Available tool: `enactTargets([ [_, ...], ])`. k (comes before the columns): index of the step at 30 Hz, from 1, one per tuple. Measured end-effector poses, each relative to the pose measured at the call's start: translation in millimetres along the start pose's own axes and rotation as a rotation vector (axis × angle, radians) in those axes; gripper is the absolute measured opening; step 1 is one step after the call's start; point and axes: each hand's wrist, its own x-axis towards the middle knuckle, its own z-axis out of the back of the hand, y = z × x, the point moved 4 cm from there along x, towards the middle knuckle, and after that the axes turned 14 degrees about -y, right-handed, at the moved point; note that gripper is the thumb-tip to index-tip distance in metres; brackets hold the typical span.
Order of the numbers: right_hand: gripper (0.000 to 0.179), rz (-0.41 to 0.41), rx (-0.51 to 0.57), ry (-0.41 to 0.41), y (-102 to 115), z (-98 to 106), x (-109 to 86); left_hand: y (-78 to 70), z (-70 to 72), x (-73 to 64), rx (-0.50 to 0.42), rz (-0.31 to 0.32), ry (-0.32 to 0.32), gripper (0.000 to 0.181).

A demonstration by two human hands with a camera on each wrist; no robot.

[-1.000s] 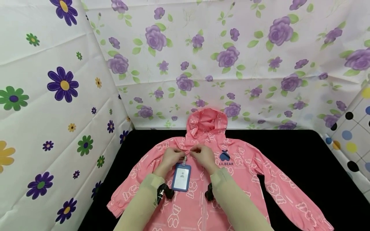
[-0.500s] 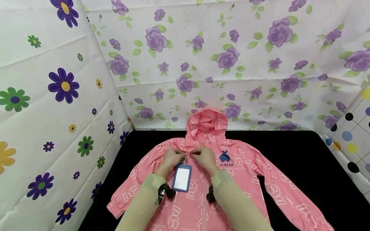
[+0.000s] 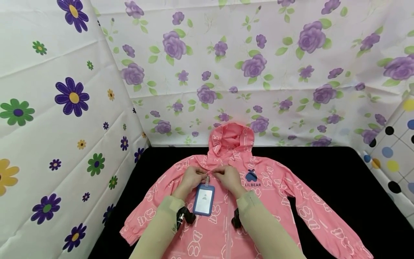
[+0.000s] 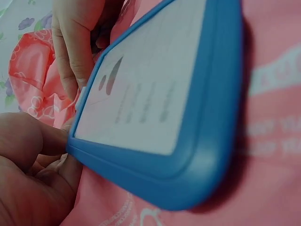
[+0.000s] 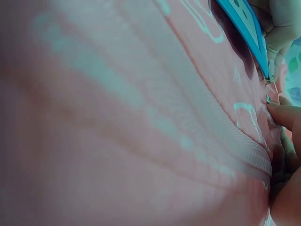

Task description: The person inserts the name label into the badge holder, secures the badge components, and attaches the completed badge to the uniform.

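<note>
A pink hooded jacket (image 3: 213,237) with white bear outlines lies spread on the black table. On its chest lies a blue-framed ID badge holder (image 3: 203,200), its clip (image 3: 207,180) pointing towards the collar. My left hand (image 3: 192,177) is curled at that end of the badge holder, pinching about the clip. Opposite it, my right hand (image 3: 229,177) pinches jacket fabric beside the clip. In the right wrist view, right fingers (image 5: 284,117) press on pink cloth near a small metal fitting (image 5: 268,98). The exact hold is partly hidden by the fingers.
A dark blue LILBEAR print (image 3: 251,176) marks the jacket's chest. The hood (image 3: 231,135) lies towards the back edge of the black table (image 3: 317,162). Flower-patterned sheets (image 3: 181,72) stand behind and at the left; a dotted sheet (image 3: 396,154) is at the right.
Both hands stay at the collar end of the badge holder with only slight finger movement. The badge holder shifts very slightly, and the glare on its window changes.
</note>
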Motion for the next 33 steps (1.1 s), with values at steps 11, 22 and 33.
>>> enactTargets([
  [11, 0.013, 0.076, 0.022, -0.039, -0.2, 1.5, -2.0, -4.0, -2.0, 1.0, 0.025, 0.004, 0.035, 0.012],
  [22, 0.016, 0.082, -0.001, 0.011, -1.7, -0.9, -0.7, -1.1, -2.1, 4.7, 0.026, 0.03, 0.044, 0.014],
  [33, 0.017, 0.042, 0.008, 0.018, -1.7, -1.8, 0.7, -0.5, -1.8, 4.9, 0.025, 0.036, 0.051, 0.015],
])
